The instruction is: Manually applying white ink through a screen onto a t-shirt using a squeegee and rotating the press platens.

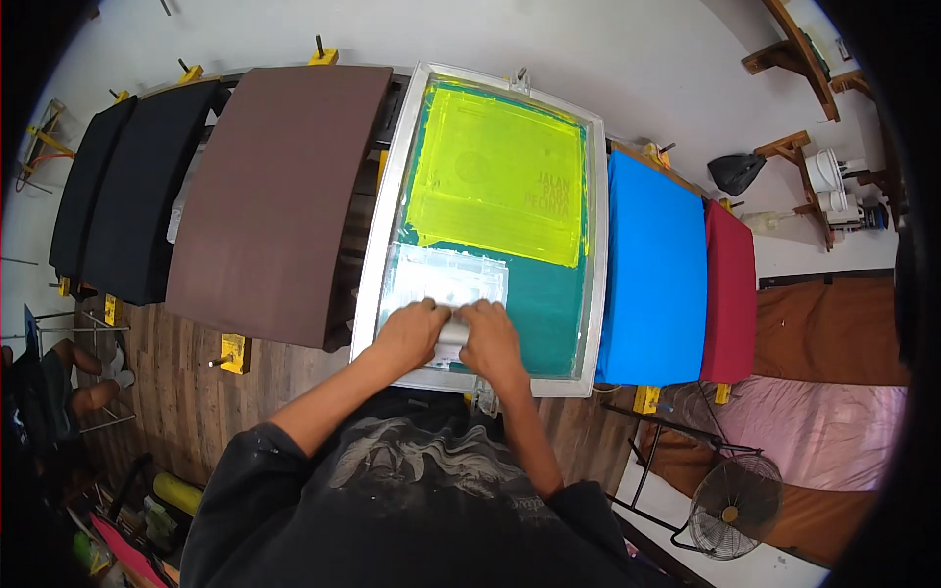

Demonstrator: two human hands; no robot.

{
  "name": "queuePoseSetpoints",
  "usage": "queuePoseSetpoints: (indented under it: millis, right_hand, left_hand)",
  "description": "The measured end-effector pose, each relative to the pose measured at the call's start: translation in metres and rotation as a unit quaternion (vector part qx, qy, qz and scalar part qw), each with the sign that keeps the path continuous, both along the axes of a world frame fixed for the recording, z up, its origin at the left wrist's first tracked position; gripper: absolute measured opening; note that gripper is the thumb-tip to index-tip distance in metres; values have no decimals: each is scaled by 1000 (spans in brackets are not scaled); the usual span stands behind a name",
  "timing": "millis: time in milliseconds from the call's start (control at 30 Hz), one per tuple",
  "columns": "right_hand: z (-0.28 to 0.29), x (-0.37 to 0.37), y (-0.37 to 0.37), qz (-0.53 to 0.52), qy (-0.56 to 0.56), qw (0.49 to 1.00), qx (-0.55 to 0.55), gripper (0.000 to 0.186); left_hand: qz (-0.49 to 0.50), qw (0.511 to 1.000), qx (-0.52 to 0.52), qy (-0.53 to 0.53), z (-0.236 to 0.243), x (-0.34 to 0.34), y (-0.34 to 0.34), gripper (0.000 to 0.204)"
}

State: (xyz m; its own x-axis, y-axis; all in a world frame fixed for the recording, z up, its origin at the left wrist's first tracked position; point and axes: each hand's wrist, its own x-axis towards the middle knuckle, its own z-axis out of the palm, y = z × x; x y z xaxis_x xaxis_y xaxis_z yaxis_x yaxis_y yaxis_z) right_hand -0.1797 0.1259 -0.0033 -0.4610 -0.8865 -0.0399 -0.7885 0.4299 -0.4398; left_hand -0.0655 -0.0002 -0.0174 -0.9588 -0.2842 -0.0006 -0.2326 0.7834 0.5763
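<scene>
In front of me lies a screen printing frame (598,245) with a pale metal rim and green mesh (551,318). A wide block of yellow-green ink (490,147) covers its far half. White ink (426,274) is spread over a smaller patch at the near left. My left hand (410,335) and my right hand (492,338) are close together over that patch, fingers closed around a squeegee (454,332). Only a short pale length of it shows between the hands; its blade is hidden.
Brown (279,196), black (147,196), blue (657,274) and dark red shirts (728,294) are stretched on boards in a row either side. A standing fan (733,510) is at the lower right. Shelves with a white bucket (825,170) hang far right. Another person's legs (88,377) show at left.
</scene>
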Motion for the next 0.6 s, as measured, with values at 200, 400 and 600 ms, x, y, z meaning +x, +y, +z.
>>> queuePoseSetpoints:
  millis: [200, 400, 600]
  right_hand:
    - [3, 25, 26, 17, -49, 997, 65, 38]
    - [22, -6, -1, 31, -11, 998, 59, 32]
    - [-1, -19, -22, -2, 50, 999, -4, 34]
  left_hand:
    - [-61, 986, 73, -139, 14, 26, 15, 41]
    - [-42, 994, 37, -90, 19, -6, -12, 29]
    - [17, 999, 11, 28, -2, -23, -21, 31]
